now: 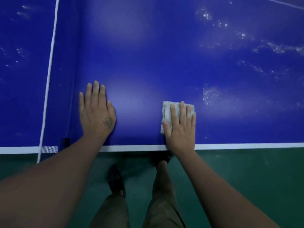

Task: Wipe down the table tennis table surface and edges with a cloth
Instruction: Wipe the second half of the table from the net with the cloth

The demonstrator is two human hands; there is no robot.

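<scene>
Near the lower centre of the frame, the right hand presses flat, fingers straight, on a folded grey cloth lying on the blue table just above its white edge line. The left hand rests flat on bare surface further left (fingers straight, holding nothing). Whitish smears dot the right side.

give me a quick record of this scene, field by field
left hand: flat on the table, fingers straight, holding nothing
right hand: flat on the cloth, pressing it down near the white edge line
cloth: folded, pale, partly under the hand
net: left of the left hand
white specks: on the surface right of the cloth
</scene>
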